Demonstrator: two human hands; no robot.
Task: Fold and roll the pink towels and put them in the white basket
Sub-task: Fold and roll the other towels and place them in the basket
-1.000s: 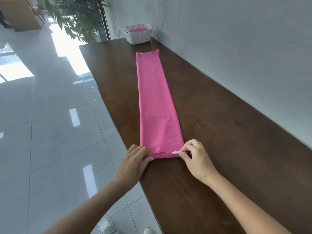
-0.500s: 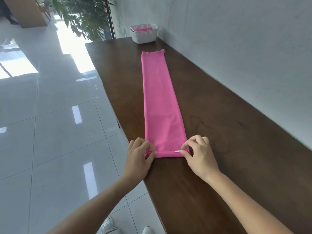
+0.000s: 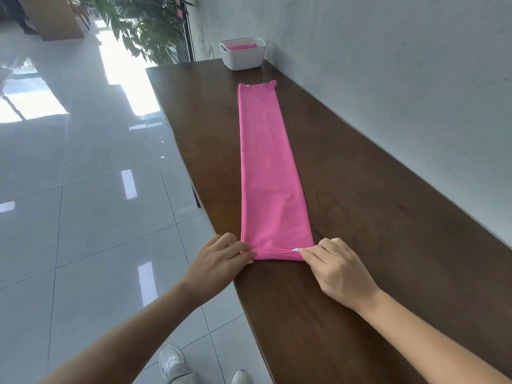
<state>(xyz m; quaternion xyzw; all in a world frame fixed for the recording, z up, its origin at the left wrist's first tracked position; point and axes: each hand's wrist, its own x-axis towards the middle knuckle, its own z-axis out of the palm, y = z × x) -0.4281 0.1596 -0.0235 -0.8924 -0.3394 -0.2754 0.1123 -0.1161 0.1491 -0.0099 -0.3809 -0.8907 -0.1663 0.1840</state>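
A pink towel [image 3: 266, 167], folded into a long narrow strip, lies lengthwise on the dark wooden table [image 3: 374, 217]. Its near end is turned over into a small tight roll. My left hand [image 3: 219, 259] pinches the left end of that roll with curled fingers. My right hand [image 3: 335, 266] pinches the right end, beside a small white tag. The white basket [image 3: 243, 55] stands at the far end of the table against the wall, and pink cloth shows inside it.
A grey wall runs along the table's right side. The table's left edge drops to a glossy tiled floor. A potted plant [image 3: 144, 26] stands beyond the far corner. My shoes [image 3: 171, 364] show below at the table's edge.
The near end of the towel has been rolled slightly further away from me. Both hands have kept their hold at its two corners. The view has shifted a little.
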